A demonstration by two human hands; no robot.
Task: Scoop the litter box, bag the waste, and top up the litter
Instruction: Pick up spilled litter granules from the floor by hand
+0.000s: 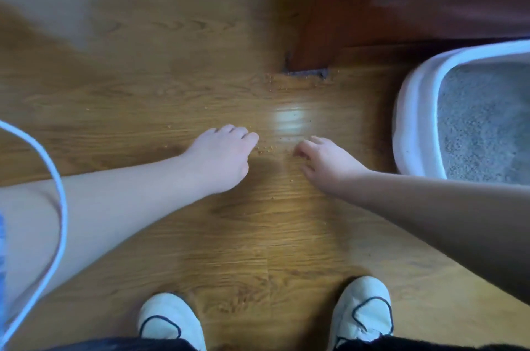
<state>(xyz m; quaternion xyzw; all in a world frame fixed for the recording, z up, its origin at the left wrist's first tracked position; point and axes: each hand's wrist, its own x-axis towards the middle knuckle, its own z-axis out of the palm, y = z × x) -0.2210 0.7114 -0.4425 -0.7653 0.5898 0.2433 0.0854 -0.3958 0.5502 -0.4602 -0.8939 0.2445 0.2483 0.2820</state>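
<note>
Down past my white shoes (172,319), my hands rest apart on the wooden floor (172,92). My left hand (222,155) has its fingers curled under, and I cannot tell if it holds anything. My right hand (324,161) is loose, fingertips down. Spilled litter grains (265,149) lie between them. The litter box (415,92) sits further right.

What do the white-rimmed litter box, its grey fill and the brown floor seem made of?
White-rimmed litter box: likely moulded plastic, with a smooth, rounded, slightly glossy rim.
Grey fill: fine granular litter, matte and speckled; clay or mineral, cannot tell.
Brown floor: wood-grain planks with a glossy glare patch; real wood or laminate, unclear.
</note>
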